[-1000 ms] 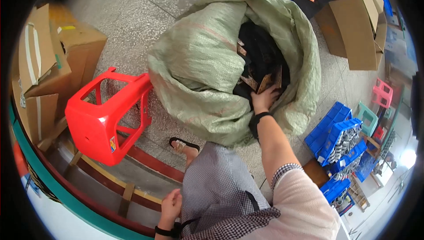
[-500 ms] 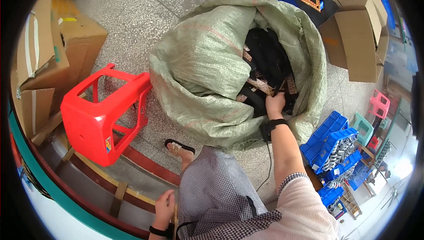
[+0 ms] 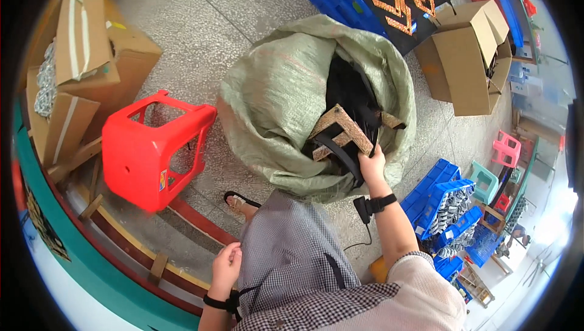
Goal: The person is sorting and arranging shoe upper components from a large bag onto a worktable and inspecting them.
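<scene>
Right hand (image 3: pixel 372 165) gripping gold-black piece (image 3: pixel 354 130), sack (image 3: pixel 283 97) with depths hidden

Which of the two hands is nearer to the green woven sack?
The right hand. It is at the opening of the sack, holding a black-and-gold angled piece; the left hand is apart from the sack, beside the checked apron.

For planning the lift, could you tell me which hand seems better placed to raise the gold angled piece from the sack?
Likely the right hand: it grips the gold angled piece at the open sack; the left hand, back beside the checked garment, looks empty.
</scene>
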